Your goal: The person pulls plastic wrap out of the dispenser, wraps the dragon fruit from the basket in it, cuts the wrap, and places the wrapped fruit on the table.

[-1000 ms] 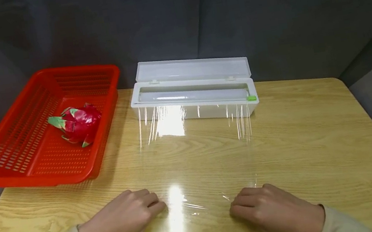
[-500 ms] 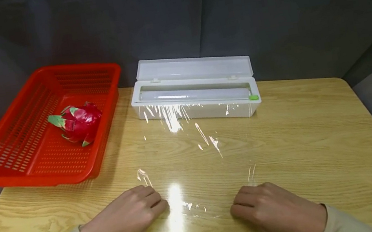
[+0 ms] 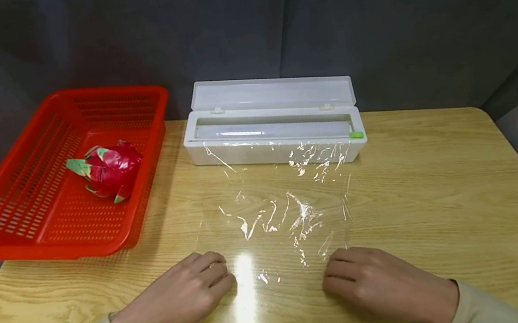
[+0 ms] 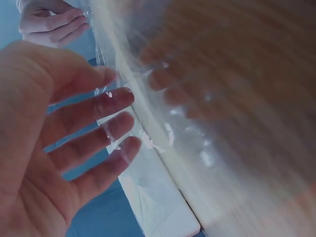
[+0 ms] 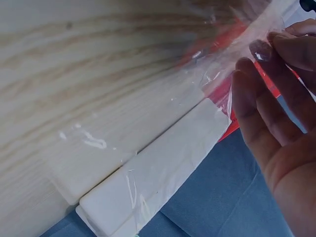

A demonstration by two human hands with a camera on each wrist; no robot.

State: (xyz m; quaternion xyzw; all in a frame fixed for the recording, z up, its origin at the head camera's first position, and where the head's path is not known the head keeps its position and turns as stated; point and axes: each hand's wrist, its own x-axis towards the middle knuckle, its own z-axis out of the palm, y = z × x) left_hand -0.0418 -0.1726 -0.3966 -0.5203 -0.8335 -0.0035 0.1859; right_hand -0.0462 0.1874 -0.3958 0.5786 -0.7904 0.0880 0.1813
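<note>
A clear sheet of cling film runs from a white cling film dispenser toward both hands and lies wrinkled above the table. My left hand is at the sheet's near left corner; in the left wrist view, its thumb and fingertips meet the film. The near right part is pinched by my right hand, with film between thumb and index finger in the right wrist view. Inside the dispenser, its lid raised, lies the film roll. A green slider sits at its right end.
At the left stands a red plastic basket holding a red dragon fruit with green tips. A dark cloth hangs behind the wooden table.
The film has gone from taut, with straight creases at the dispenser, to slack and wrinkled. Both hands have shifted only slightly, the right one a little away from the body.
</note>
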